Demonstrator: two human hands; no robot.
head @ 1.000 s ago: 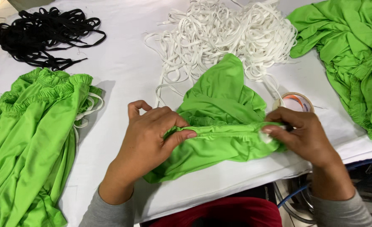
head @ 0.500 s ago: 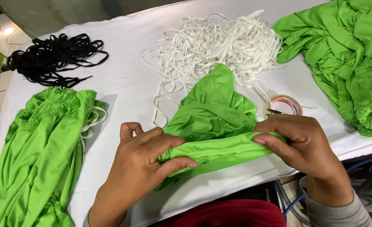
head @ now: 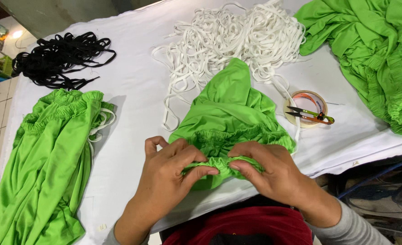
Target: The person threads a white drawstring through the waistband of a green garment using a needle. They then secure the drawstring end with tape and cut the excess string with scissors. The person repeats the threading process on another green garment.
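At lower centre, the left hand (head: 167,174) and right hand (head: 269,170) both pinch the gathered waistband of a green garment (head: 230,113) on the white worktop (head: 133,90).

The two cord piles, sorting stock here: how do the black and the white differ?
The black cords lie at the table's far left corner; the white cords lie far centre. The black pile is smaller and flatter; the white is bigger and reaches the green garment under the hands. Both are loose tangles.
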